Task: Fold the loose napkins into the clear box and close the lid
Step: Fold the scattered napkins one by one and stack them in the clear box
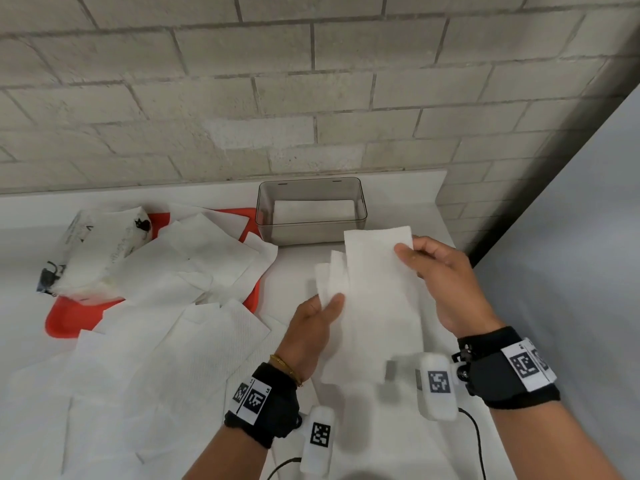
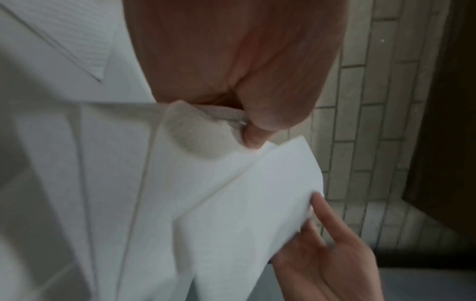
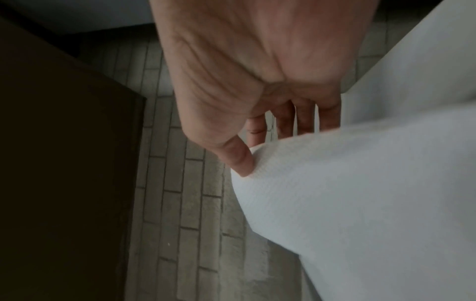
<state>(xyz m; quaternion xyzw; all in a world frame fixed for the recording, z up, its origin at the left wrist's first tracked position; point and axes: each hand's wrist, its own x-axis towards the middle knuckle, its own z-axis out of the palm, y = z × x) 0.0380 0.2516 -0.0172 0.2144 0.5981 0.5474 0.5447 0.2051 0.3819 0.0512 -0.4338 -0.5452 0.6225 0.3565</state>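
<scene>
I hold a white napkin [image 1: 377, 299], folded into a long strip, above the table with both hands. My left hand [image 1: 318, 320] pinches its left edge [image 2: 206, 142] between thumb and fingers. My right hand [image 1: 436, 271] pinches its far right corner [image 3: 335, 183], thumb on top. The clear box [image 1: 311, 211] stands open just beyond, against the wall, with a folded napkin [image 1: 313, 208] lying inside. I see no lid. Several loose napkins [image 1: 166, 327] lie spread to the left.
A red tray [image 1: 65, 323] sits under the loose napkins at the left, with a torn napkin package [image 1: 90, 254] on it. A brick wall [image 1: 311, 81] rises behind the white table [image 1: 294, 265]. A grey panel [image 1: 571, 254] bounds the right side.
</scene>
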